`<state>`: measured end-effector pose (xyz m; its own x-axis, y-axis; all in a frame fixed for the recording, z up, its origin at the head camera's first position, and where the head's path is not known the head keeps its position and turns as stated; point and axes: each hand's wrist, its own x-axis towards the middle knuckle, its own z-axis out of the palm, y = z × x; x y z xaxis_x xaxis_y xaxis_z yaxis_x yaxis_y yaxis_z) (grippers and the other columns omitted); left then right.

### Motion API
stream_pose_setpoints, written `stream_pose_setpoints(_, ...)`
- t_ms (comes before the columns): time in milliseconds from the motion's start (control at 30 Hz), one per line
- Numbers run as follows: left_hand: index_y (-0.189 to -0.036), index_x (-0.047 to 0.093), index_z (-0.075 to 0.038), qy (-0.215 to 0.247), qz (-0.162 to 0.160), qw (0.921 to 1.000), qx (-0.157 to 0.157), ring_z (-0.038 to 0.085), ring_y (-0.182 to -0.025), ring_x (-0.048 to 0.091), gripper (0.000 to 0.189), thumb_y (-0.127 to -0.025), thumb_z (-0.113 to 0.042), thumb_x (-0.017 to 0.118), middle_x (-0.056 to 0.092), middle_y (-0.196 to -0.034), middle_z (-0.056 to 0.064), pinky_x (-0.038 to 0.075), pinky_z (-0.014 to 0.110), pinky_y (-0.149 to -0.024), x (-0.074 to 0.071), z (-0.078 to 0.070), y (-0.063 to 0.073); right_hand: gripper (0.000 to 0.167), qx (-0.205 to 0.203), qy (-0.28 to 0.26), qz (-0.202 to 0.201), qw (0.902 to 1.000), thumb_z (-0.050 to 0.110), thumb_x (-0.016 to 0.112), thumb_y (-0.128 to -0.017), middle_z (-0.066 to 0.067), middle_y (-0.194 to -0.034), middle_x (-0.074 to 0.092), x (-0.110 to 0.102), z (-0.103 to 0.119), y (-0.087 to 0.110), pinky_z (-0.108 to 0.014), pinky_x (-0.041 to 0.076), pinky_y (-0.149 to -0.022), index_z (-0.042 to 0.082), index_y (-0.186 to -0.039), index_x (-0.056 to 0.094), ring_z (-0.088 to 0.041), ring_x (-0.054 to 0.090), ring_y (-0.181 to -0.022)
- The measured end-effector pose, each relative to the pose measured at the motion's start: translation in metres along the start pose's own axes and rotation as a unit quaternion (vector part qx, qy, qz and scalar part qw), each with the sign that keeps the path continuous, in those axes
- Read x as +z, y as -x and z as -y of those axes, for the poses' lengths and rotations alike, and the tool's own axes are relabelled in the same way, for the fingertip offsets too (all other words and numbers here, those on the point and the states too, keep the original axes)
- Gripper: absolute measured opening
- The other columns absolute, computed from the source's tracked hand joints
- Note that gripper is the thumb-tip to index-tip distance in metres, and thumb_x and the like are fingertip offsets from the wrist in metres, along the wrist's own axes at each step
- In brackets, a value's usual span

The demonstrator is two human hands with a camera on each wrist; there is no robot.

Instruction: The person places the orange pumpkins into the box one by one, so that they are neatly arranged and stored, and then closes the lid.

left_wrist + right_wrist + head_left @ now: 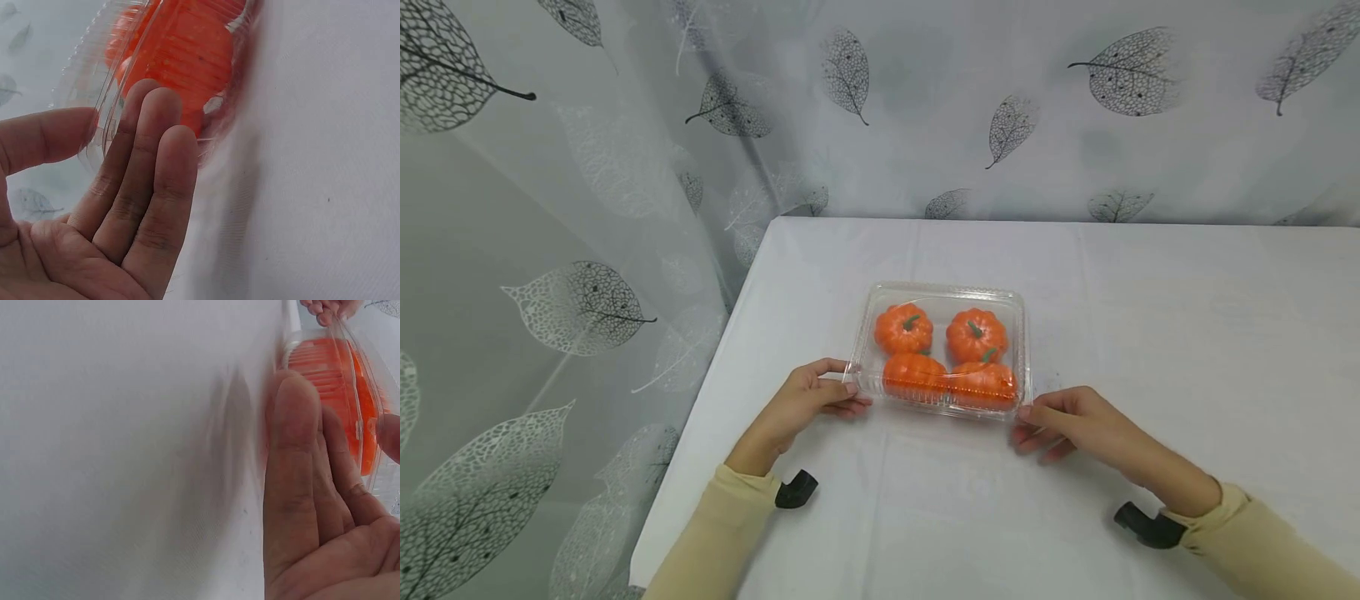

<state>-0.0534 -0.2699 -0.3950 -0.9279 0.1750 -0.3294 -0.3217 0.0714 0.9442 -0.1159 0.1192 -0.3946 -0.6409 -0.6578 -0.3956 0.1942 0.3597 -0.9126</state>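
A clear plastic clamshell container (946, 292) holds several small orange pumpkins (904, 328) with green stems, seen through the plastic. My left hand (797, 406) pinches the rim at its front left corner, while my right hand (1075, 425) pinches the front right corner. In the left wrist view the thumb (56, 134) touches the rim and the other fingers (172, 181) extend beneath. From the right wrist, the thumb (390, 437) meets the rim with fingers (294, 425) under its side. Whether the container's bottom touches the table cannot be told.
The container is over the left part of a table with a white cloth (1187, 350). A leaf-printed curtain (925, 108) hangs behind the table and along its left edge. Black wrist-camera mounts (796, 490) stick out from both sleeves.
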Motion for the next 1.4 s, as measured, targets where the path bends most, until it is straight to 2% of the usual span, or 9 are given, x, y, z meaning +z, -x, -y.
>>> stream_pose_setpoints(200, -0.131, 0.048, 0.010, 0.022, -0.001, 0.9997, -0.001, 0.028, -0.093, 0.074, 0.041, -0.098, -0.009, 0.063, 0.074, -0.102, 0.020, 0.057, 0.042, -0.086, 0.000, 0.003, -0.001, 0.040, -0.019, -0.038, 0.020, 0.9989, 0.024, 0.053, -0.106, -0.017, -0.097, 0.073, 0.003, -0.007, -0.001, -0.039, 0.059, -0.074, -0.012, -0.107, 0.068, -0.024, 0.073, -0.088)
stream_pose_setpoints(467, -0.125, 0.050, 0.012, 0.033, -0.021, 0.9992, -0.007, 0.024, -0.085, 0.075, 0.036, -0.096, -0.005, 0.063, 0.074, -0.096, 0.021, 0.059, 0.036, -0.078, 0.002, 0.002, -0.002, 0.038, -0.038, -0.046, 0.014, 0.9981, 0.021, 0.053, -0.107, -0.018, -0.093, 0.072, 0.006, -0.009, -0.001, -0.037, 0.059, -0.074, -0.015, -0.104, 0.065, -0.023, 0.072, -0.084)
stream_pose_setpoints(767, -0.107, 0.055, 0.006, 0.034, -0.050, 0.9981, -0.011, 0.025, -0.081, 0.075, 0.019, -0.092, -0.002, 0.064, 0.075, -0.091, 0.019, 0.059, 0.035, -0.074, 0.006, 0.004, -0.004, 0.034, -0.056, -0.039, -0.032, 0.9972, 0.017, 0.056, -0.105, -0.019, -0.089, 0.072, 0.010, -0.009, 0.000, -0.037, 0.059, -0.071, -0.016, -0.102, 0.065, -0.023, 0.071, -0.077)
stream_pose_setpoints(1200, -0.103, 0.057, 0.007, 0.023, -0.070, 0.9969, -0.028, 0.025, -0.079, 0.075, 0.016, -0.090, -0.001, 0.062, 0.075, -0.088, 0.019, 0.059, 0.037, -0.074, 0.011, -0.002, -0.007, 0.029, -0.068, -0.046, -0.098, 0.9918, 0.009, 0.058, -0.101, -0.012, -0.076, 0.071, 0.015, -0.012, -0.004, -0.033, 0.058, -0.065, -0.017, -0.091, 0.065, -0.018, 0.068, -0.067)
stream_pose_setpoints(1400, -0.103, 0.057, 0.008, 0.021, -0.079, 0.9962, -0.032, 0.025, -0.077, 0.075, 0.016, -0.090, -0.001, 0.063, 0.074, -0.087, 0.021, 0.059, 0.037, -0.072, 0.012, 0.000, -0.008, 0.027, -0.062, -0.039, -0.104, 0.9919, 0.008, 0.058, -0.100, -0.012, -0.075, 0.070, 0.016, -0.015, -0.004, -0.033, 0.058, -0.064, -0.015, -0.090, 0.067, -0.018, 0.067, -0.067)
